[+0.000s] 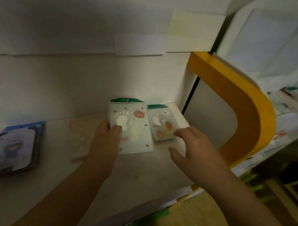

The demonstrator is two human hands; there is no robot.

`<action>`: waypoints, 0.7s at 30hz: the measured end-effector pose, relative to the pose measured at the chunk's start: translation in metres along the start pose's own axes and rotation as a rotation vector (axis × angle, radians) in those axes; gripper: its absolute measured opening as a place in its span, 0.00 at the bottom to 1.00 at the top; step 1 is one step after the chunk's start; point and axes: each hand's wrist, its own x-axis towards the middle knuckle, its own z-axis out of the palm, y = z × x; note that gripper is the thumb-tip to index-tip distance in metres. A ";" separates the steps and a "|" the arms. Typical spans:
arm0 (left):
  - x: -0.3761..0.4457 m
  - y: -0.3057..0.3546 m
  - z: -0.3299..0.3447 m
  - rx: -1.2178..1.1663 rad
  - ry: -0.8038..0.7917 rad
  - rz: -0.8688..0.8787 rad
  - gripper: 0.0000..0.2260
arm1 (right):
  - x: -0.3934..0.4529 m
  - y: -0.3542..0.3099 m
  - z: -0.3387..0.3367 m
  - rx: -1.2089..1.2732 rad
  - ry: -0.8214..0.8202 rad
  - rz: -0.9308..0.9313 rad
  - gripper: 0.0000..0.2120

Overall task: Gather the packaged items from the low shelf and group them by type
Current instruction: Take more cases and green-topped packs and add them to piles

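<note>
My left hand (107,138) grips a pale green packet (133,127) with white footprints and a bear face, thumb on its front, just above the white low shelf (141,174). A second, smaller green packet (163,125) of the same print lies flat at the shelf's back right corner. My right hand (193,146) hovers with spread fingers, fingertips at that packet's right edge; whether they touch it is unclear. A pale pink packet (83,135) lies flat left of my left hand. A blue packet (13,150) with a bear picture lies at the far left.
A yellow curved frame (248,118) bounds the shelf on the right. Beyond it, another shelf (286,120) holds more white packaged goods. The white back wall (77,85) stands close behind the packets. The shelf's front edge runs diagonally at lower right.
</note>
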 end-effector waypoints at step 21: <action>0.059 -0.048 0.126 0.821 0.137 0.072 0.19 | 0.016 0.053 -0.016 0.039 -0.006 -0.064 0.23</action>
